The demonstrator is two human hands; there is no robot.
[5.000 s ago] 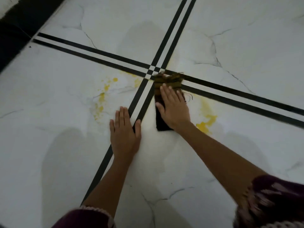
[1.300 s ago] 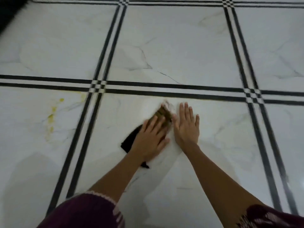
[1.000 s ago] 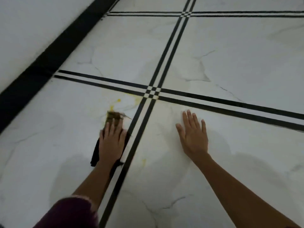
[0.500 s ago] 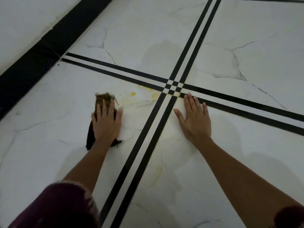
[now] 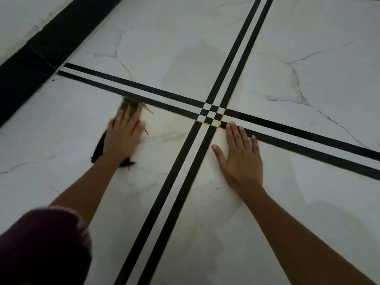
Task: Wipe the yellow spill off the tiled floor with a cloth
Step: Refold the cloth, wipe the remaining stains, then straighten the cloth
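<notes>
My left hand point(image 5: 123, 138) presses flat on a dark cloth point(image 5: 98, 147) with a frayed, yellow-stained far end point(image 5: 131, 103). The cloth lies on the white marbled tile left of the black double stripes, its far end touching the cross stripe. My right hand point(image 5: 240, 155) rests flat and spread on the tile right of the stripes, fingertips at the stripe crossing. Faint yellow residue point(image 5: 211, 124) lines the grout at the crossing point(image 5: 211, 115), and a pale yellowish smear point(image 5: 164, 118) sits on the tile beside the cloth.
A black skirting band point(image 5: 41, 50) runs along a white wall point(image 5: 24, 19) at the far left. Black double stripes point(image 5: 176, 177) cross the white floor. Dark maroon sleeves show at the bottom left point(image 5: 41, 247).
My left hand has pushed the cloth away from me, up to the cross stripe, over the yellow spots seen half a second ago. My right hand stays planted by the crossing.
</notes>
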